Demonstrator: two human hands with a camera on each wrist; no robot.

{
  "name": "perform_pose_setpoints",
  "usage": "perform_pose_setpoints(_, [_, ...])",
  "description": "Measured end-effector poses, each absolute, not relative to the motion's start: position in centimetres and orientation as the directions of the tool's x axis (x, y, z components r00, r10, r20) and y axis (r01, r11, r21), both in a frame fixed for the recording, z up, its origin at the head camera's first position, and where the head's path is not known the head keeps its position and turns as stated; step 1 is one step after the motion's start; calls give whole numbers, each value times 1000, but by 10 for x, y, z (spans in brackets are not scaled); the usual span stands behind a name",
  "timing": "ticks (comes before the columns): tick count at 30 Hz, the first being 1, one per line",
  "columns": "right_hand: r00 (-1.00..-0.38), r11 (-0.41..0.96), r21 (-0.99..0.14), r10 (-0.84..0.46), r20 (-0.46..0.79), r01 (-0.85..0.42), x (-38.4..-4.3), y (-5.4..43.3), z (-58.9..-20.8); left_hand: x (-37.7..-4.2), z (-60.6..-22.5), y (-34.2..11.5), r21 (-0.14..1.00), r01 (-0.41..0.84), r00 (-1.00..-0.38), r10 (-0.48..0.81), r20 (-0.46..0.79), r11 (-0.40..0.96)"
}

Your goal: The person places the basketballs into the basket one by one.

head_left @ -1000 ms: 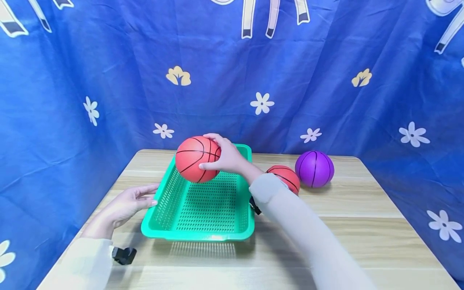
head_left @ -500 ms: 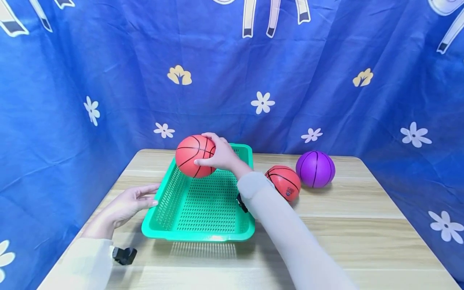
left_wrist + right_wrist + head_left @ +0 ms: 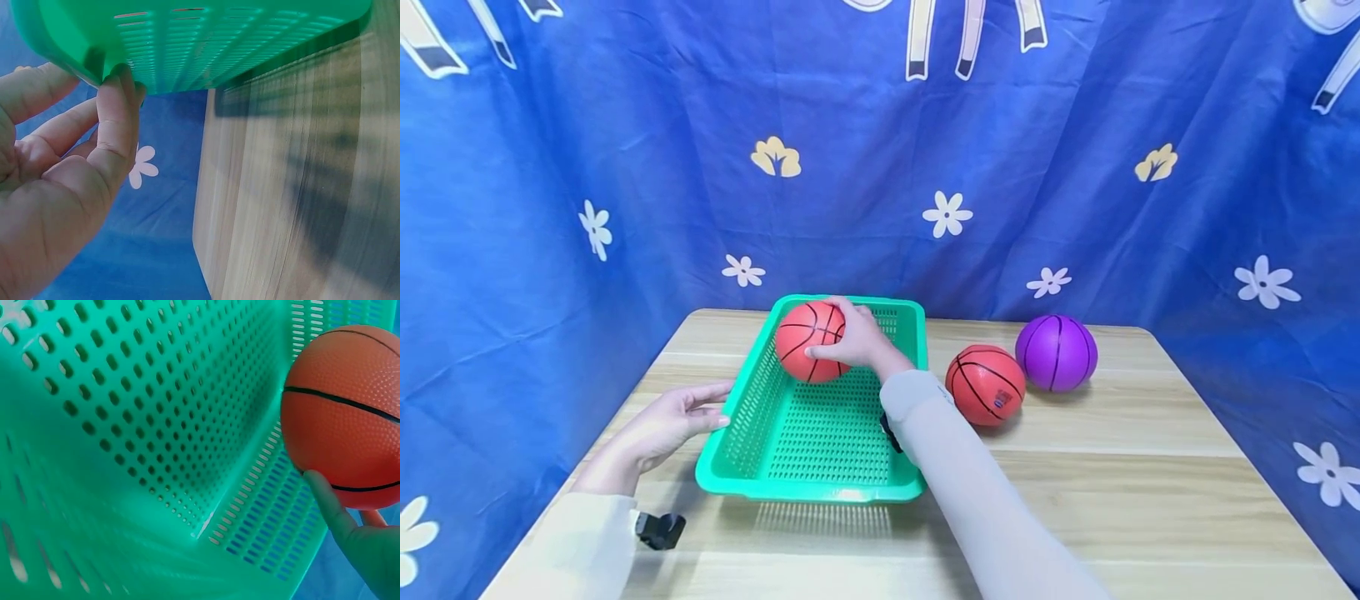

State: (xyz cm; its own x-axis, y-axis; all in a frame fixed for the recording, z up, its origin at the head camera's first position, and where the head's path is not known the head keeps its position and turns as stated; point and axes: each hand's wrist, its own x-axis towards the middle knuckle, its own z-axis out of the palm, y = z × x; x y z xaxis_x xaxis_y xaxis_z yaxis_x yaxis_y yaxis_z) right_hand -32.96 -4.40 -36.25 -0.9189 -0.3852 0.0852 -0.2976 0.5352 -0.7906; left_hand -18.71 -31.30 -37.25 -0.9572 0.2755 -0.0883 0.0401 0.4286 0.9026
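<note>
In the head view my right hand (image 3: 859, 337) grips an orange-red toy basketball (image 3: 801, 337), thumb on its near side and fingers over its top. The ball is inside the far left part of a green perforated plastic basket (image 3: 808, 490). The right wrist view shows the ball (image 3: 344, 425) close by the basket's slotted end wall. At the basket's left side, my left hand (image 3: 662, 425) pinches the rim between thumb and fingers. From the left wrist view, the fingertips (image 3: 115, 94) meet the rim's edge, and part of the basket's underside shows beyond them.
To the right of the basket, a second orange-red basketball (image 3: 985, 386) sits on the wooden table (image 3: 1135, 492). A purple basketball (image 3: 1057, 352) lies just behind and right of it. Blue patterned cloth (image 3: 857, 225) closes off the back and both sides.
My right hand first moved slightly left with the basketball, then lowered it into the basket. More of the second red ball shows as the arm shifted left. My left hand stayed at the rim.
</note>
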Motion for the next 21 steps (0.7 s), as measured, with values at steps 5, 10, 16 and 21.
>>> perform_pose_setpoints(5, [-918, 560, -777, -393, 57, -288, -330, -46, -370, -187, -374, -312, 902, 41, -958, 274, -87, 431])
perform_pose_setpoints(10, [-919, 573, -769, -392, 44, -282, -331, -47, -376, -187, -374, -312, 902, 45, -958, 275, -83, 429])
perform_pose_setpoints(16, [-917, 579, -765, -398, 36, -281, -331, -47, -375, -189, -374, -312, 906, 42, -957, 276, -84, 420])
perform_pose_setpoints(21, [-914, 586, -764, -406, 13, -272, -331, -46, -372, -189, -373, -313, 905, 40, -958, 273, -86, 423])
